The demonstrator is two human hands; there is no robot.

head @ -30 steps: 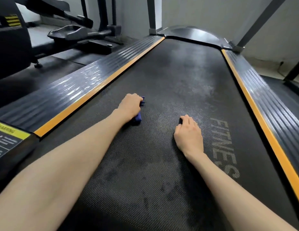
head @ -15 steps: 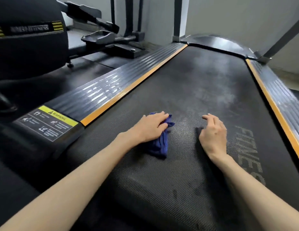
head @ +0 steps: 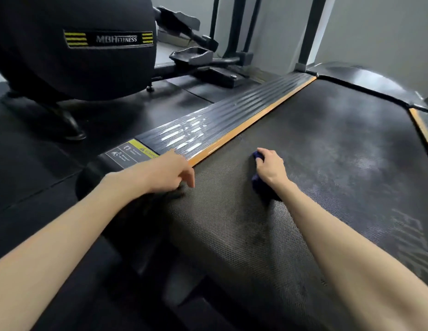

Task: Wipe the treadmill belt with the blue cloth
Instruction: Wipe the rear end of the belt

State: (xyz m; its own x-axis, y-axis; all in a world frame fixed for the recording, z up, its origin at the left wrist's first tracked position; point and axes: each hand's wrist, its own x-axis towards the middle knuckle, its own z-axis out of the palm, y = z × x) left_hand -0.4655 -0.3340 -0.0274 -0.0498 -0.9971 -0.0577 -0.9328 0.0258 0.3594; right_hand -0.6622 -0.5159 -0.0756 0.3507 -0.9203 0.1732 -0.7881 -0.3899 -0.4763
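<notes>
Head view is showing the left hand (head: 168,173) hovering at the near left edge of the treadmill belt (head: 327,144), fingers loosely curled and holding nothing; slightly farther in, the right hand (head: 270,167) is gripping the blue cloth (head: 258,183), pressing it onto the belt near the orange side strip (head: 251,125).

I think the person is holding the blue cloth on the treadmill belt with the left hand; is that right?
Not quite. The head view shows the right hand holding the blue cloth on the treadmill belt. The left hand is over by the orange strip, without the cloth.
</notes>
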